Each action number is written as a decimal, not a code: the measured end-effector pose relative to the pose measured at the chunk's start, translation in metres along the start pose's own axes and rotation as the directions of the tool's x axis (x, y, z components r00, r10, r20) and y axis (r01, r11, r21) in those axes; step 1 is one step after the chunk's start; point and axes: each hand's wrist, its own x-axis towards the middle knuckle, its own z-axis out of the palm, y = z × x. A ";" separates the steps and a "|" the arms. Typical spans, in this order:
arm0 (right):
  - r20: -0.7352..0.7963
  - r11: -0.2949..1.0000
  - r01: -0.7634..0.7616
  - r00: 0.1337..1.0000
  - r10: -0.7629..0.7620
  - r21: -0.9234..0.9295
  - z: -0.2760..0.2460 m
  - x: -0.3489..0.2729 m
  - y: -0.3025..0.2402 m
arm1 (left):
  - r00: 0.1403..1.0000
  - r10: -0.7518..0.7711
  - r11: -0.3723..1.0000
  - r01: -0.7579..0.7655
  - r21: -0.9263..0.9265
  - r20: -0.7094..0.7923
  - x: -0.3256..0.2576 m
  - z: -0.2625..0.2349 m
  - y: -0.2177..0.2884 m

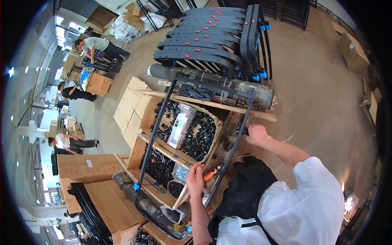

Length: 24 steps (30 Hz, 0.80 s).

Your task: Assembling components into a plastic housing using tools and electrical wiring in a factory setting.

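A black metal tube frame (152, 153) lies slantwise across open bins in front of me. My right hand (256, 134) is closed at its right side rail, around a small dark piece I cannot make out. Lower down, my left hand (195, 179) is closed in a pinch above the bin's wooden edge; whatever is between its fingers is too small to tell. Just right of it is an orange-handled tool (210, 174). Black knobs (200, 136) fill the upper bin, where a silvery-white box (181, 126) also lies. A small compartment holds shiny screws (181, 173).
Long wrapped rolls (212, 83) lie beyond the bins, with stacked black frames (204, 41) behind them. Cardboard boxes (102, 200) stand at the lower left. Several people are at the far left, one by a wooden crate (98, 83). More cartons (353, 51) sit at the right.
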 end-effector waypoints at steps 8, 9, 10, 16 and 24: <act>-0.003 0.983 -0.107 0.994 0.108 0.148 -0.077 -0.083 0.047 | 0.943 0.182 0.943 -0.087 -0.322 0.277 0.099 0.108 0.064; 0.117 0.928 -0.174 0.983 0.142 0.330 -0.119 -0.094 0.034 | 0.921 0.242 0.937 -0.139 -0.320 0.306 0.108 0.122 0.083; 0.239 0.834 -0.253 0.959 0.151 0.490 -0.155 -0.102 0.023 | 0.893 0.300 0.928 -0.191 -0.321 0.335 0.116 0.136 0.106; -0.012 0.924 -0.073 0.996 0.083 0.375 -0.256 -0.086 -0.015 | 0.718 0.498 0.801 -0.166 -0.575 0.487 0.148 0.197 0.220; 0.013 0.966 -0.136 0.991 0.137 0.220 -0.275 -0.042 -0.023 | 0.711 0.449 0.712 0.081 -0.697 0.541 0.167 0.233 0.233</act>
